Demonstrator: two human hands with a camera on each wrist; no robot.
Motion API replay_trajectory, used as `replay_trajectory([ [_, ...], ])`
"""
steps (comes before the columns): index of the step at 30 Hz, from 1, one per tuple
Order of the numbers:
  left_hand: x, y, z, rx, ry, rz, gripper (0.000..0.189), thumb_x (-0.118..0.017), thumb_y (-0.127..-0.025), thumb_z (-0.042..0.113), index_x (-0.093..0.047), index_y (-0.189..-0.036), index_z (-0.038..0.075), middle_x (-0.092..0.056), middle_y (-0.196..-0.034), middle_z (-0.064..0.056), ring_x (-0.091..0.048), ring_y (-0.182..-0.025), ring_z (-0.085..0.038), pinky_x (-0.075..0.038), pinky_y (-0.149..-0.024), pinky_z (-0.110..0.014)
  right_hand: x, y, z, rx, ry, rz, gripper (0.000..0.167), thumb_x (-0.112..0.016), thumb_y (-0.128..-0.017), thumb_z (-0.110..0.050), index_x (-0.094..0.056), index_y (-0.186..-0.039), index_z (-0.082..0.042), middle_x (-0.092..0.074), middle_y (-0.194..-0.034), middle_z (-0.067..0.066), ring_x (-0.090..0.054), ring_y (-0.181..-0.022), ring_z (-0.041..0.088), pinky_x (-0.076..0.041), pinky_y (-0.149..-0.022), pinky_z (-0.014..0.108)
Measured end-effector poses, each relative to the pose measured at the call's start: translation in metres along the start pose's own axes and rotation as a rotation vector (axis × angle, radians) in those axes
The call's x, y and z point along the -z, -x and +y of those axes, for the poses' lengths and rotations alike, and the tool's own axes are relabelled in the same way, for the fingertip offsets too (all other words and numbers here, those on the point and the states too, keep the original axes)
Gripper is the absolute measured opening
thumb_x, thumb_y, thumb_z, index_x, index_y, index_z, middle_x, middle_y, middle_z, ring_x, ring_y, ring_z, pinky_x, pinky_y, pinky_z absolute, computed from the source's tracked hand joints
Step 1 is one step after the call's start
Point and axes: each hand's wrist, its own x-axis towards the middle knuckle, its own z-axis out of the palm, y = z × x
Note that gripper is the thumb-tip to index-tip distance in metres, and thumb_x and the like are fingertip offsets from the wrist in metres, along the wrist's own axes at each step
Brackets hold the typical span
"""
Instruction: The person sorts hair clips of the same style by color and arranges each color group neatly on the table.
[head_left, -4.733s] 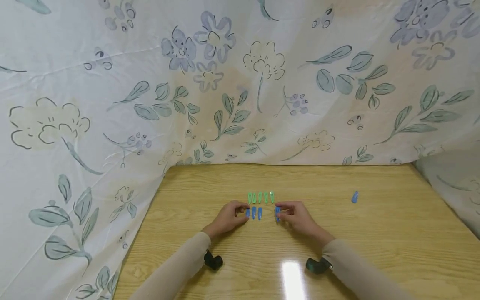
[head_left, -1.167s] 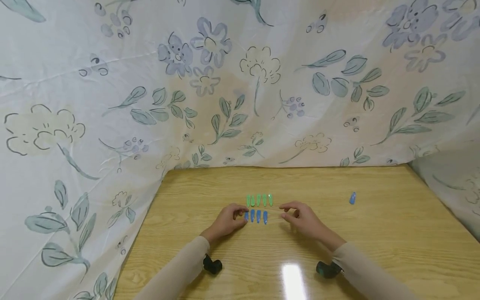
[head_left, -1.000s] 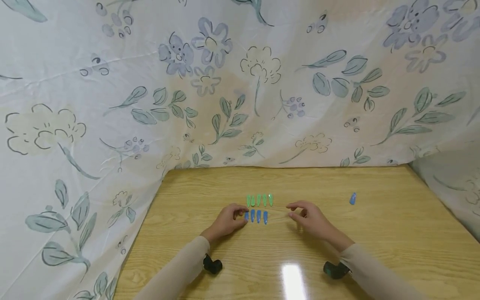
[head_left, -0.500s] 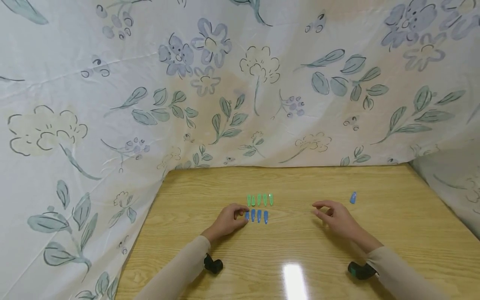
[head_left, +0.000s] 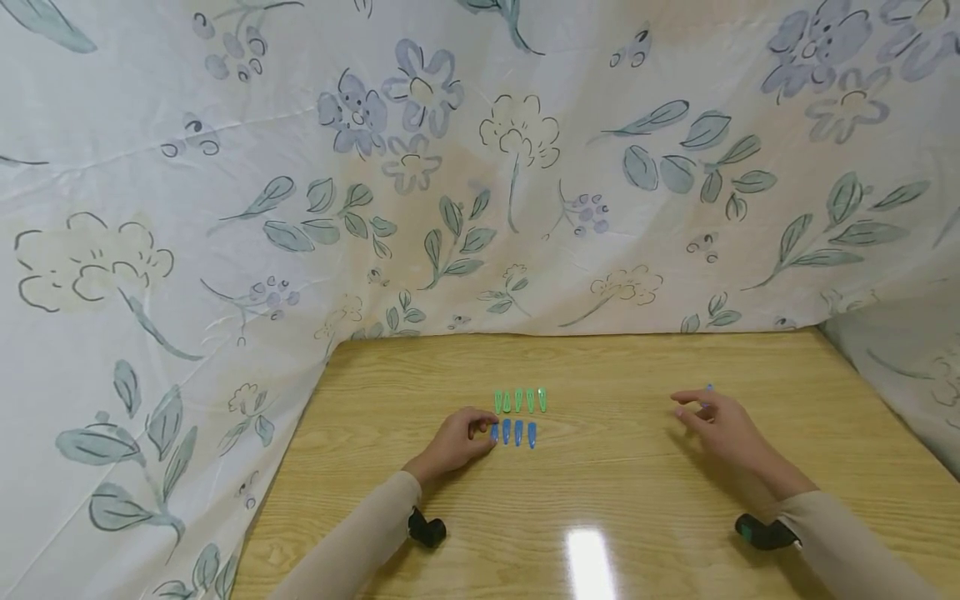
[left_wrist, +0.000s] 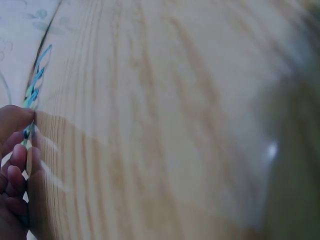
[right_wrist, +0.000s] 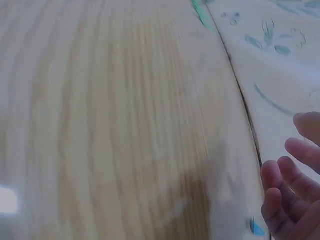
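Observation:
Several green snap hair clips [head_left: 519, 400] lie side by side in a row on the wooden table. Below them runs a row of blue snap hair clips [head_left: 519, 432]. My left hand [head_left: 452, 442] has its thumb and index finger at the two ends of the leftmost blue hair clip [head_left: 494, 432], which lies on the table. Off to the right, my right hand [head_left: 722, 427] hovers with fingers apart and nothing between them. It mostly covers a lone blue hair clip [head_left: 709, 387] behind it; the right wrist view shows a bit of that blue clip [right_wrist: 257, 227] below the fingers.
The wooden table [head_left: 600, 475] ends at the back against a floral cloth [head_left: 480, 208], which also hangs at the left and right. A black wrist device [head_left: 427, 528] sits at the left cuff, another black device [head_left: 765, 532] at the right.
My right hand has let go of a blue hair clip at the right end of the blue row, then moved right to the lone blue clip. The left hand has stayed put.

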Motion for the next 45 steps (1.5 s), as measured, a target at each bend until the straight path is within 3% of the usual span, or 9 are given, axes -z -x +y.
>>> replay_trajectory([
  [6,0.0,0.0,-0.001,0.0,-0.001,0.001,0.029,-0.074,-0.093,0.018,-0.071,-0.121,0.01,-0.062,-0.097,-0.002,-0.047,-0.077,-0.01,-0.042,-0.069,-0.023,0.016,-0.003,0.016,-0.032,0.059,0.018,0.039,-0.062,-0.102,-0.026,-0.064,-0.132,-0.001,-0.073,-0.108,0.023,-0.063,-0.085,0.0,-0.049,-0.058,0.025],
  [12,0.001,0.0,0.0,-0.005,0.0,-0.003,0.03,-0.074,-0.093,0.018,-0.071,-0.121,0.01,-0.063,-0.098,-0.002,-0.047,-0.077,-0.01,-0.042,-0.068,-0.023,0.027,-0.004,0.029,-0.04,0.068,0.011,0.042,-0.064,-0.101,-0.026,-0.062,-0.133,0.002,-0.066,-0.118,0.029,-0.065,-0.09,0.013,-0.051,-0.065,0.024],
  [19,0.002,0.0,0.002,-0.002,-0.005,-0.01,0.03,-0.073,-0.093,0.017,-0.07,-0.122,0.01,-0.063,-0.098,-0.002,-0.046,-0.076,-0.01,-0.042,-0.068,-0.023,0.03,-0.007,0.047,0.053,0.012,0.019,0.038,-0.072,-0.094,-0.011,-0.064,-0.125,0.009,-0.061,-0.128,0.035,-0.052,-0.094,-0.018,-0.047,-0.075,0.009],
  [27,0.001,0.001,0.002,0.008,0.007,-0.017,0.03,-0.073,-0.093,0.016,-0.07,-0.122,0.009,-0.062,-0.098,-0.002,-0.046,-0.077,-0.01,-0.042,-0.069,-0.022,0.029,-0.009,0.063,0.122,0.014,0.027,0.036,-0.074,-0.09,-0.006,-0.066,-0.121,0.01,-0.058,-0.129,0.039,-0.031,-0.107,-0.032,-0.032,-0.086,-0.004],
  [29,0.001,0.001,0.002,0.012,0.01,-0.016,0.03,-0.073,-0.093,0.016,-0.071,-0.122,0.009,-0.061,-0.097,-0.002,-0.046,-0.076,-0.01,-0.041,-0.068,-0.022,0.029,-0.01,0.063,0.111,0.045,0.033,0.035,-0.074,-0.091,-0.008,-0.067,-0.121,0.008,-0.059,-0.129,0.037,-0.031,-0.109,-0.029,-0.029,-0.086,-0.004],
  [33,0.001,0.001,0.002,0.012,0.006,-0.012,0.03,-0.073,-0.093,0.016,-0.071,-0.121,0.009,-0.061,-0.095,-0.001,-0.045,-0.076,-0.009,-0.041,-0.068,-0.022,0.028,-0.012,0.062,0.097,0.104,0.033,0.031,-0.072,-0.092,-0.009,-0.069,-0.12,0.006,-0.061,-0.128,0.034,-0.056,-0.114,0.009,-0.029,-0.085,-0.003],
  [35,0.001,0.001,0.003,0.012,0.001,-0.01,0.029,-0.073,-0.093,0.016,-0.071,-0.121,0.009,-0.061,-0.095,-0.001,-0.045,-0.076,-0.009,-0.041,-0.068,-0.022,0.028,-0.013,0.062,0.104,0.117,0.036,0.029,-0.073,-0.092,-0.008,-0.071,-0.118,0.006,-0.062,-0.127,0.032,-0.057,-0.113,0.012,-0.03,-0.083,-0.002],
  [40,0.0,0.001,0.002,0.007,-0.005,-0.005,0.029,-0.074,-0.093,0.016,-0.071,-0.121,0.009,-0.061,-0.095,-0.001,-0.045,-0.075,-0.009,-0.041,-0.068,-0.022,0.025,-0.016,0.062,0.122,0.125,0.065,0.023,-0.074,-0.09,-0.005,-0.074,-0.111,0.005,-0.065,-0.121,0.03,-0.034,-0.105,-0.026,-0.035,-0.079,-0.002],
  [45,0.001,0.0,-0.001,-0.004,-0.003,-0.012,0.03,-0.074,-0.092,0.017,-0.071,-0.122,0.01,-0.062,-0.096,-0.001,-0.045,-0.075,-0.009,-0.041,-0.068,-0.022,0.023,-0.016,0.06,0.126,0.133,0.118,0.017,-0.072,-0.092,-0.005,-0.076,-0.107,0.002,-0.067,-0.117,0.028,-0.042,-0.103,-0.022,-0.035,-0.079,-0.002],
])
